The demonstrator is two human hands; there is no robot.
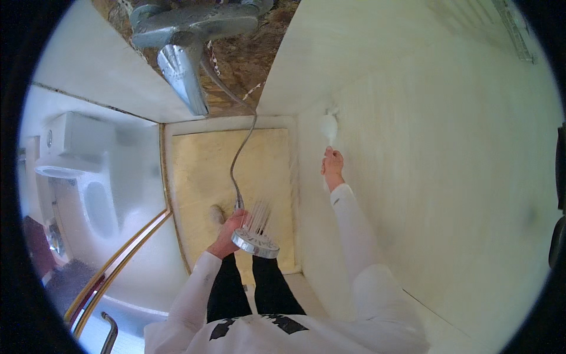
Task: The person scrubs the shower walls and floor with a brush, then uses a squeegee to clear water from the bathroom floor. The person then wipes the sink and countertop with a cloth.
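My left hand point(229, 232) is wrapped round the handle of a chrome shower head point(255, 243). Thin streams of water point(259, 217) leave its round face, and a flexible metal hose point(236, 159) runs from the handle up toward the mixer tap. With my right arm stretched forward, my right hand point(333, 164) is closed round the handle of a white scrubbing brush point(329, 127). The brush head is against the pale wall point(424, 177) on the right, low down, with a little whitish foam point(332, 110) beside it. Its bristles are hidden.
A chrome mixer tap point(194, 29) juts out above a brown stone-patterned panel point(242, 56). Yellowish flooring point(265, 153) lies under my feet. On the left, beyond a gold-edged glass panel point(130, 253), stands a white toilet point(76, 144). A metal rack point(514, 29) hangs at upper right.
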